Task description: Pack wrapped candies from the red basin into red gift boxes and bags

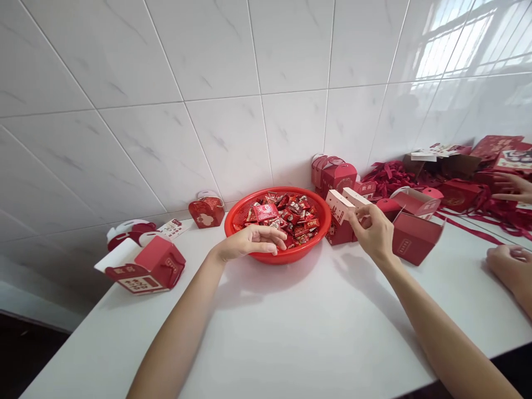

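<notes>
My left hand [249,242] hovers at the front rim of a red plastic basket [239,210], fingers loosely bent and apart, with nothing visible in them. Small red-wrapped packets [297,219], likely sweets, fill the basket. Right of it, my right hand [376,233] pinches the pale top flap of a red paper gift box [339,208], thumb against the fingers. That box stands close beside the basket, its lower part red. Just right of my right wrist is another red gift box [415,238] with its top unfolded.
Red gift boxes [155,265] stand at the left, with a small closed one [206,210] by the tiled wall. Behind the basket are more boxes [337,176]. Dark red ribbons [393,176] and flat cartons pile up at the right, near another person's hands [509,269].
</notes>
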Available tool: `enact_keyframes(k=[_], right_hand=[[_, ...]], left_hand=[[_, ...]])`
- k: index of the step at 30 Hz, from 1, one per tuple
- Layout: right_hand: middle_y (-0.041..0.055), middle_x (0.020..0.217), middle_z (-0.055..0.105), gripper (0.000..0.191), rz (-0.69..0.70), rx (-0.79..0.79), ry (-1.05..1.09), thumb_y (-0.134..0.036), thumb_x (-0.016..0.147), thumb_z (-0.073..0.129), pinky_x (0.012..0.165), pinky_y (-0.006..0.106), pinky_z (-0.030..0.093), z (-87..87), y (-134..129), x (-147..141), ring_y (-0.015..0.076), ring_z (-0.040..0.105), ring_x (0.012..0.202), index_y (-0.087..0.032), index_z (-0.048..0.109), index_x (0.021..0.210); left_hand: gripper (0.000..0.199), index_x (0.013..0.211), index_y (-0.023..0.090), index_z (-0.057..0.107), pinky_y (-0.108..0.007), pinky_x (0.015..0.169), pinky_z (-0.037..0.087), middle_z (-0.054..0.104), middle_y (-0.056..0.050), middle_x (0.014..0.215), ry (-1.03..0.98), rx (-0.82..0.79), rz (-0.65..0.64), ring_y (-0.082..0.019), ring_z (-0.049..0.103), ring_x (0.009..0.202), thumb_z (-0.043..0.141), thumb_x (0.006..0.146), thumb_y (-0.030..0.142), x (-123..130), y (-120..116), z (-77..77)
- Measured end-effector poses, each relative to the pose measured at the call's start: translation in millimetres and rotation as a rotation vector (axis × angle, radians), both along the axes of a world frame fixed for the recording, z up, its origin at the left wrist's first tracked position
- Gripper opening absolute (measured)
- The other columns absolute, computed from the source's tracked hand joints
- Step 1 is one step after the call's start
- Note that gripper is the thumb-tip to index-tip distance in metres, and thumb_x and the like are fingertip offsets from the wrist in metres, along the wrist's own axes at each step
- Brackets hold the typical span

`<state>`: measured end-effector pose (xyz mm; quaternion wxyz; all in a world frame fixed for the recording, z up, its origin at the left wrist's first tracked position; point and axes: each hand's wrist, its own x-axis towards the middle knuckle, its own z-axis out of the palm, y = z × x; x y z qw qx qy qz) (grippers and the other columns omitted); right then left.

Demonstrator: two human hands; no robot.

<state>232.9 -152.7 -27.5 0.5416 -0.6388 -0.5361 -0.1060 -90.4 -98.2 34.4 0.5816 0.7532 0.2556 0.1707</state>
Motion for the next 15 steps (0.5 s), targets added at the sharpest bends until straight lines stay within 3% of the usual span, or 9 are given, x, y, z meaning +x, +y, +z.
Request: enact_keyframes(k=[3, 6, 9, 11, 15], right_hand=[[0.0027, 0.069, 0.060, 0.025, 0.133, 0.053, -0.070, -0.041, 0.093, 0.048, 0.057, 0.028, 0.039, 4.8, -12, -17, 0.0149, 0.050, 0.056, -0.023, 0.050, 0.075], [0.0008, 0.063, 0.056, 0.021, 0.445, 0.072, -0.222, -0.028, 0.095, 0.048, 0.056, 0.027, 0.037, -0.4, -25, -47, 0.0140, 0.048, 0.054, -0.023, 0.051, 0.075], [0.0010, 0.065, 0.057, 0.018, 0.765, 0.185, -0.421, -0.016, 0.094, 0.045, 0.056, 0.026, 0.036, -19.4, -42, -87, 0.0136, 0.049, 0.057, -0.022, 0.052, 0.078], [-0.0005, 0.063, 0.054, 0.020, 0.903, 0.214, -0.529, -0.014, 0.093, 0.043, 0.054, 0.027, 0.032, -37.7, -55, -112, 0.0130, 0.044, 0.053, -0.022, 0.051, 0.077], [-0.0027, 0.060, 0.047, 0.018, 1.094, 0.234, -0.696, -0.018, 0.089, 0.044, 0.049, 0.029, 0.025, -69.4, -76, -142, 0.0132, 0.031, 0.047, -0.023, 0.046, 0.071]], left_hand=[[0.039, 0.114, 0.016, 0.072, -0.032, 0.085, 0.054, 0.075, -0.012, 0.103, -0.009, -0.010, -0.026, -0.017, 0.067, 0.089, 0.079, 0.079, 0.033, 0, 3, 0.0], [0.043, 0.114, 0.017, 0.073, -0.029, 0.081, 0.053, 0.074, -0.011, 0.106, 0.022, -0.033, -0.093, -0.013, 0.065, 0.079, 0.079, 0.079, 0.039, 5, 12, -0.8], [0.045, 0.112, 0.018, 0.074, -0.025, 0.077, 0.051, 0.075, -0.009, 0.103, 0.132, -0.041, -0.161, -0.012, 0.064, 0.079, 0.082, 0.075, 0.043, 16, 23, 1.0], [0.045, 0.109, 0.018, 0.075, -0.025, 0.077, 0.051, 0.075, -0.007, 0.102, 0.230, 0.012, -0.178, -0.015, 0.065, 0.085, 0.085, 0.071, 0.042, 23, 24, 7.3], [0.041, 0.111, 0.020, 0.075, -0.025, 0.078, 0.050, 0.075, -0.006, 0.105, 0.409, 0.230, -0.181, -0.017, 0.067, 0.087, 0.082, 0.074, 0.035, 24, 1, 40.2]])
